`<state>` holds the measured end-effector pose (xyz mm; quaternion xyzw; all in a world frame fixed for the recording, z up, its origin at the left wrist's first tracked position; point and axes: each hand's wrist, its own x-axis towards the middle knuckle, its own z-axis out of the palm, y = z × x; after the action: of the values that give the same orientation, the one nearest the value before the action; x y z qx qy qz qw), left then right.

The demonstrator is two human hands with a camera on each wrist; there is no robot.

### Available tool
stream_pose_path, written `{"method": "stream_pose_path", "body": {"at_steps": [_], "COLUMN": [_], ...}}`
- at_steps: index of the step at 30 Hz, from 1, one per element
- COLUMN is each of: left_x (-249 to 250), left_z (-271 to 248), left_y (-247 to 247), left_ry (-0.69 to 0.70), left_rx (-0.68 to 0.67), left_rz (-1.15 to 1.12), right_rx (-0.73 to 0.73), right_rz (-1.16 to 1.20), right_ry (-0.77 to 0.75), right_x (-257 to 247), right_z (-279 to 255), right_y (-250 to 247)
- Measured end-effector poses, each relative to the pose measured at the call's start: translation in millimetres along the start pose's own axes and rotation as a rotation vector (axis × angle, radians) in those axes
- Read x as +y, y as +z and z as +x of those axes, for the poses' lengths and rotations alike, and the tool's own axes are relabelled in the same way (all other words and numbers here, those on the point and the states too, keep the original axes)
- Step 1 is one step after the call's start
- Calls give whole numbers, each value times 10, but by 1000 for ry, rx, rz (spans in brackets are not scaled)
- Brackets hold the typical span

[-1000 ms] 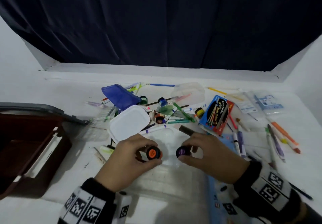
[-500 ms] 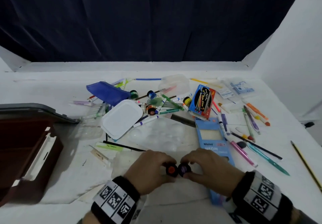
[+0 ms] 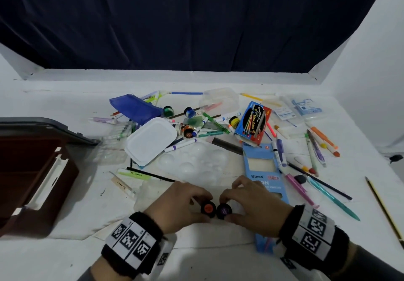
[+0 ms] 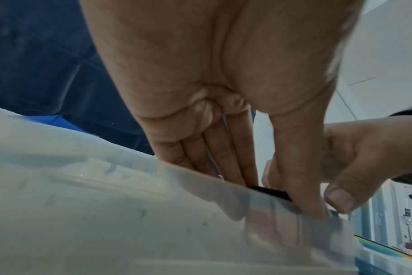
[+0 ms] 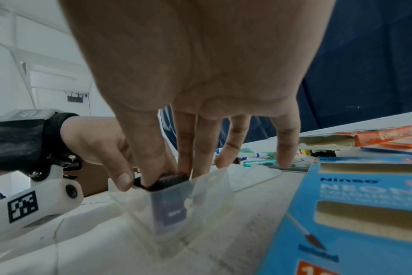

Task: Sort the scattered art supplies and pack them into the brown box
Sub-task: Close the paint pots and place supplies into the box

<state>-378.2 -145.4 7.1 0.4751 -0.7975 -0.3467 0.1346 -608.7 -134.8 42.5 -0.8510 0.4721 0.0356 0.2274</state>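
Head: orange pot [image 3: 208, 208], purple pot [image 3: 223, 210] touching — wrist: clear container [image 5: 214, 186].

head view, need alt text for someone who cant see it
Two hands hold small paint pots side by side in a clear plastic container near the table's front edge: left hand on the orange-capped pot, right hand on the purple-capped pot. Scattered markers and pencils lie beyond; the open brown box sits left.

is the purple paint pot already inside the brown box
No, the right hand holds the purple paint pot on the table, far from the brown box.
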Motion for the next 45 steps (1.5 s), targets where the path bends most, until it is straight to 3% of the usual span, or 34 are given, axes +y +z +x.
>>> {"method": "stream_pose_path", "body": {"at_steps": [22, 26, 29, 32, 36, 38, 41, 45], "left_x": [8, 2, 2, 32, -32, -104, -231, -299], "left_z": [201, 184, 178, 243, 480, 662, 985, 1385], "left_y": [14, -29, -116, -306, -706, -914, -1153, -1250], "left_ry": [46, 41, 37, 61, 115, 104, -3, -140], "left_rx": [-8, 17, 24, 78, 344, 406, 324, 104], "left_rz": [202, 151, 62, 22, 134, 239, 403, 663], "right_rx": [-12, -28, -47, 74, 353, 430, 457, 332], "right_rz": [-257, -245, -96, 26, 83, 29, -110, -205], "right_ry": [-141, -170, -140, -101, -55, -3, 82, 194], "right_x": [154, 188, 210, 241, 419, 575, 827, 1086], "right_z": [329, 371, 354, 337, 459, 610, 902, 1269], "right_y": [-44, -68, -149, -312, -583, -746, -994, -1202]}}
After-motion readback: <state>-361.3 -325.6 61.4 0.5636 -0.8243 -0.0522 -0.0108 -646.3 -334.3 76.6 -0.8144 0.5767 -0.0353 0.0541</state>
